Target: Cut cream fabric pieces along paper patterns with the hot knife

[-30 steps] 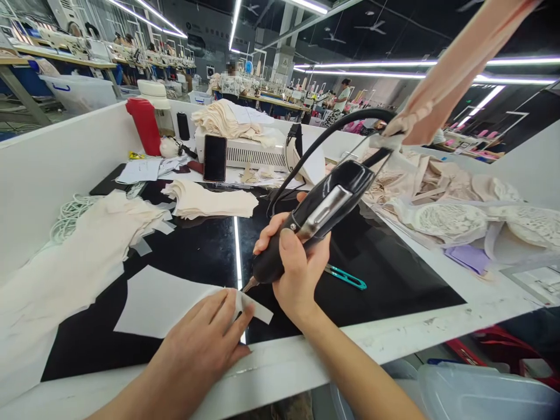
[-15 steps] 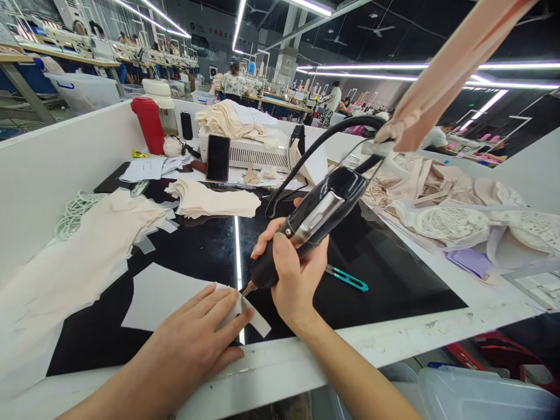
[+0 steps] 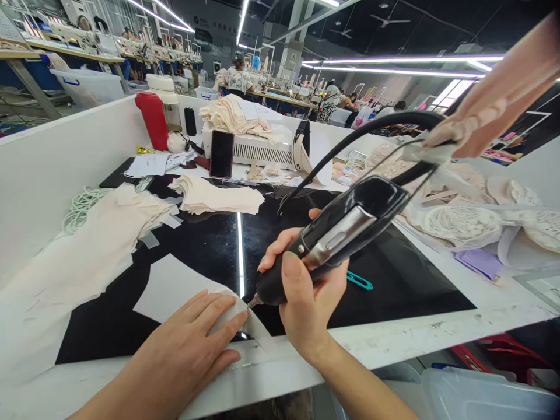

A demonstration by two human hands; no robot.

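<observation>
My right hand (image 3: 306,286) is wrapped around a black corded handheld tool (image 3: 332,233) with a silver metal lever and a thin metal tip. The tip meets the edge of a white fabric piece (image 3: 168,286) on the black glossy board (image 3: 371,303). My left hand (image 3: 192,338) lies flat on that piece, fingers stretched out, the fingertips close to the tip. A narrow strip of the fabric lies beyond the tip, near the board's front edge. A pink fabric band (image 3: 499,99) ties up the tool's cord end. Behind my right hand lies a teal snipper-like tool (image 3: 360,280), partly hidden.
Cream fabric pieces lie in a long pile (image 3: 96,239) on the left and a smaller stack (image 3: 219,195) at the back. Farther back stand a phone (image 3: 221,153), a red cup (image 3: 151,121) and a white vented box (image 3: 262,153). Lace bra parts (image 3: 459,221) fill the right side.
The tool leans lower and farther right, its tip slightly right of before. The white fabric has turned a little under my left hand, which stays flat. The view has shifted slightly.
</observation>
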